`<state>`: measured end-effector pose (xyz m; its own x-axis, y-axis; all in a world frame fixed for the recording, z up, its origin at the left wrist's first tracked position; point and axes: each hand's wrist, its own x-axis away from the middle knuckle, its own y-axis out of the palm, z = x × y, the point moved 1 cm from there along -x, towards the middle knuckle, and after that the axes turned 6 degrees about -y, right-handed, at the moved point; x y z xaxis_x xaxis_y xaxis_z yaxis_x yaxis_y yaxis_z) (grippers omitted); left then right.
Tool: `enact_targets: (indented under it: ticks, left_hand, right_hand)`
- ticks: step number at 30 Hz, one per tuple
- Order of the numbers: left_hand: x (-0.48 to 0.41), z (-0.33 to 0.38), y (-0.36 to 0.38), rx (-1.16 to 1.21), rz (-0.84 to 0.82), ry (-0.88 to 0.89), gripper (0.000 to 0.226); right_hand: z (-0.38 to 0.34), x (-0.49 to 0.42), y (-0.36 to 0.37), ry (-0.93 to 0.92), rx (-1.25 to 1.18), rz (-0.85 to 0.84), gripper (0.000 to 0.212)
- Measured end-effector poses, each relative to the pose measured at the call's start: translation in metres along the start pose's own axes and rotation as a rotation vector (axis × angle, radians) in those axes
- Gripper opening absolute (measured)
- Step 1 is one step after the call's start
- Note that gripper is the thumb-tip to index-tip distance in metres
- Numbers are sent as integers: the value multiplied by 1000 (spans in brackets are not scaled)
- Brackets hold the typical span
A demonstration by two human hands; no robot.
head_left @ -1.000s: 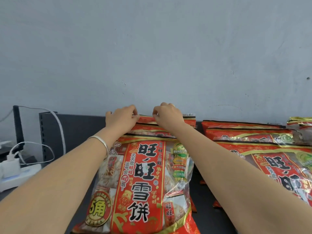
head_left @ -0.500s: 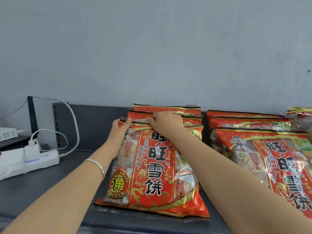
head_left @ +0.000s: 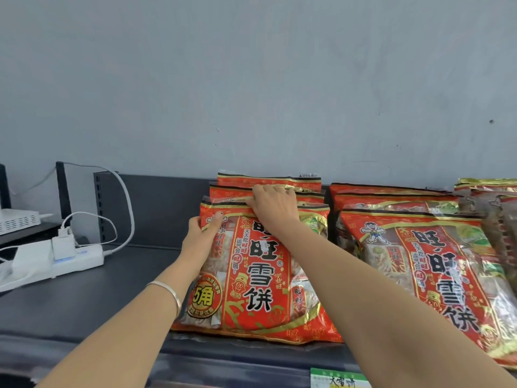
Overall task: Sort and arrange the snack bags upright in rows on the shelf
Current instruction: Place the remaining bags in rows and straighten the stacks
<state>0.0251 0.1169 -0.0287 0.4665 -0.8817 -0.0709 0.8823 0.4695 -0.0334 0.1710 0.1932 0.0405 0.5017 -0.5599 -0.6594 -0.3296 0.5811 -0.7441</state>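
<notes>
Price tag cut at btm — front bag hides rear bags.

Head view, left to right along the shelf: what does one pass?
White box → white power strip → left hand → front snack bag it grips → neighbouring row of red snack bags → gold-edged bags at the right edge. The right hand overlaps that front bag, so it is left out.

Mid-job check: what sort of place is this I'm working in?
Most likely a small shop's display shelving. Identical red snack bags stand in rows on a dark metal shelf, a green shelf label sits on its front edge, and a slotted upright stands at the back left.
</notes>
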Motion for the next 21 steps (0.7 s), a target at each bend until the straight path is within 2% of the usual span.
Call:
enact_targets:
  ticks: [2,5,10,13,16,21]
  left_hand:
    - [9,3,1,-122,144,83,65]
    - [28,12,9,-465,361,281,57]
    - [74,6,41,-975,394,597,50]
    - [93,-20,55,-1206,363,582,57]
    - [98,-45,56,-1349,359,555,62]
    - [94,-47,54,-1379,325,547,58]
  right_hand:
    - [-1,4,-5,8,15,3,40]
    - [-4,22,-14,26,25,77,39]
    - [-15,68,-22,56,-4,101,41]
    - [-15,104,-18,50,-27,75,46]
    - [-12,132,-7,41,-71,-39,55]
    - [-8,158,-1,16,-68,-120,59]
